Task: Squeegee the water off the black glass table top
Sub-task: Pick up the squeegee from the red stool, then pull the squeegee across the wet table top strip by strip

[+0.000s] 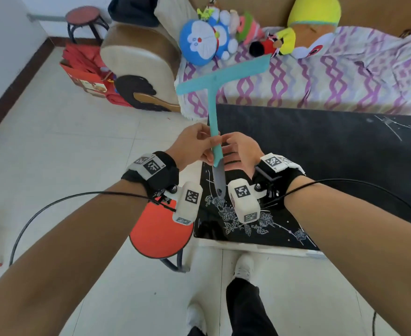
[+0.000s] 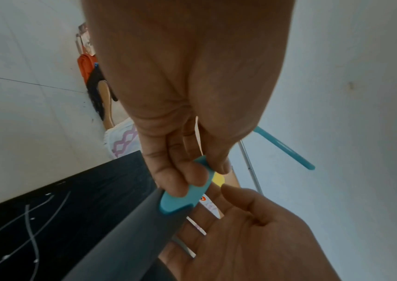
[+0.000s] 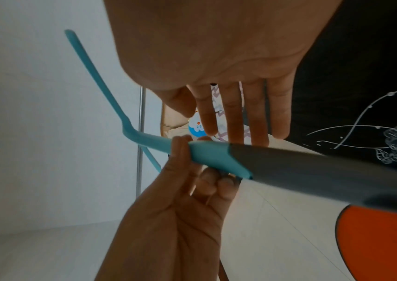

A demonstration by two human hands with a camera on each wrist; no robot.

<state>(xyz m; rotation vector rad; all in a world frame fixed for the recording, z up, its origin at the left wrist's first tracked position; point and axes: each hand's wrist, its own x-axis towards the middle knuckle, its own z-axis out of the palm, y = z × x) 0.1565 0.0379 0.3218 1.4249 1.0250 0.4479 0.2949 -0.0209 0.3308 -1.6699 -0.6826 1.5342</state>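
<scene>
A teal squeegee with a grey handle end is held in the air above the left edge of the black glass table top, blade up and away from me. My left hand pinches the teal part of the handle between thumb and fingers. My right hand hovers beside the handle with straight, spread fingers, palm toward it, gripping nothing. The grey handle end points back toward my wrists. White flower patterns decorate the glass.
A red round stool stands at the table's left front corner. Beyond the table is a sofa with a purple-patterned cover and plush toys. Red bags sit on the tiled floor at left. My feet stand before the table.
</scene>
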